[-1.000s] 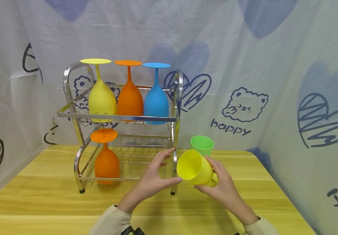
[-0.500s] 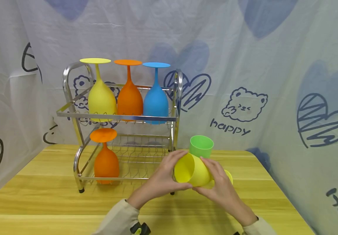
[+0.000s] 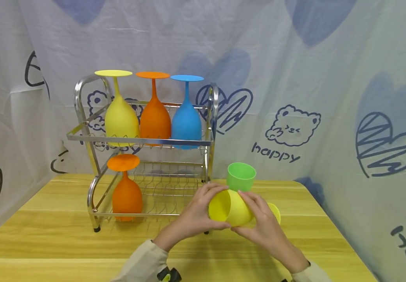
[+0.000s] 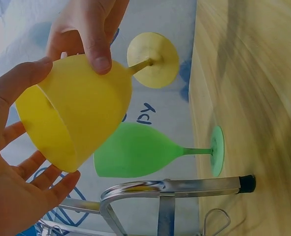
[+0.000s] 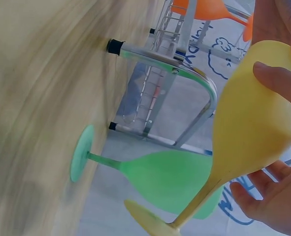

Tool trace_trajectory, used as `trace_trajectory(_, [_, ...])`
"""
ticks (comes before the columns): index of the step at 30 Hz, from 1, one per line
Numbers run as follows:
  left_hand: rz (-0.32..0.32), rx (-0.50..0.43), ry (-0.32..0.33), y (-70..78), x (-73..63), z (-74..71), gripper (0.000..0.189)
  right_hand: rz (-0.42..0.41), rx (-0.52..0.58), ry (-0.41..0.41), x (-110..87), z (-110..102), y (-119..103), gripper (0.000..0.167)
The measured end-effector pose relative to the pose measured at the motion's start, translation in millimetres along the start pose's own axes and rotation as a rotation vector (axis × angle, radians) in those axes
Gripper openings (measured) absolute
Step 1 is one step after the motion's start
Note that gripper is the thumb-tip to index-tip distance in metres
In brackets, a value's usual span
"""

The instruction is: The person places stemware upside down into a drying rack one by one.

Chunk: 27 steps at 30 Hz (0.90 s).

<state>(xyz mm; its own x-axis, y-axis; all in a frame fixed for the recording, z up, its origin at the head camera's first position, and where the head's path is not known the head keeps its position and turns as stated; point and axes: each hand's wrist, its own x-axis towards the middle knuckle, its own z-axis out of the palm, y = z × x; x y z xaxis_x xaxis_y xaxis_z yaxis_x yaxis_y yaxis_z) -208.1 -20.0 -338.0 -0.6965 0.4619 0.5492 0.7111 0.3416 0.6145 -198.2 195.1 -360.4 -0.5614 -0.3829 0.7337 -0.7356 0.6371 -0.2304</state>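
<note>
A yellow plastic wine glass (image 3: 239,208) is held on its side between both hands, right of the rack, with its mouth facing left. My left hand (image 3: 196,214) grips the rim end, thumb below and fingers above. Around the bowl nearer the stem, my right hand (image 3: 264,227) holds it between thumb and fingers. Its stem and round foot (image 4: 160,61) stick out beyond the right hand. Just behind, a green wine glass (image 3: 240,177) stands upright on the table; the held glass and hands hide its lower part in the head view.
A two-tier metal rack (image 3: 142,139) stands to the left. Upside down on its top tier are yellow (image 3: 121,121), orange (image 3: 155,123) and blue (image 3: 186,124) wine glasses. Another orange wine glass (image 3: 127,197) sits inverted below. A printed curtain (image 3: 287,70) hangs behind the wooden table (image 3: 65,243).
My left hand has moved right and taken hold of the yellow glass's rim end. The glass has turned, bringing its foot into sight at the right, and dipped slightly.
</note>
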Motion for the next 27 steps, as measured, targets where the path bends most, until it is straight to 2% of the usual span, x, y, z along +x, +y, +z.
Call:
trace_trajectory(4, [-0.04, -0.049, 0.011, -1.6, -2.9, -0.5, 0.081, -0.031, -0.039, 0.001, 1.4, -0.3, -1.9, 0.096])
trace_trajectory(8, [-0.06, -0.143, 0.036, -4.1, -6.5, -3.2, 0.08, -0.045, -0.061, 0.011, 2.2, -3.8, -7.4, 0.098])
trace_trajectory(11, [-0.089, -0.242, 0.074, -5.6, -9.0, -6.9, 0.08, -0.061, -0.038, 0.054, 1.0, -8.8, -11.8, 0.089])
trace_trajectory(15, [-0.156, -0.388, 0.148, -7.0, -11.9, -12.6, 0.08, -0.117, 0.049, 0.189, 0.2, -14.3, -14.3, 0.06])
trace_trajectory(18, [-0.197, -0.508, 0.196, -8.7, -13.7, -16.1, 0.079, -0.166, 0.106, 0.305, 1.8, -16.1, -13.5, 0.053])
trace_trajectory(20, [-0.215, -0.575, 0.222, -9.9, -14.8, -18.2, 0.079, -0.173, 0.123, 0.354, 3.0, -16.4, -13.0, 0.05])
trace_trajectory(23, [-0.227, -0.645, 0.242, -11.1, -16.5, -20.5, 0.077, -0.09, 0.213, 0.342, 3.4, -16.2, -15.4, 0.036])
trace_trajectory(25, [-0.234, -0.675, 0.245, -11.6, -17.6, -21.1, 0.077, 0.036, 0.321, 0.286, 4.2, -16.0, -19.4, 0.031])
trace_trajectory(27, [-0.239, -0.72, 0.241, -11.5, -18.4, -20.9, 0.077, 0.208, 0.459, 0.209, 6.3, -16.4, -24.4, 0.038])
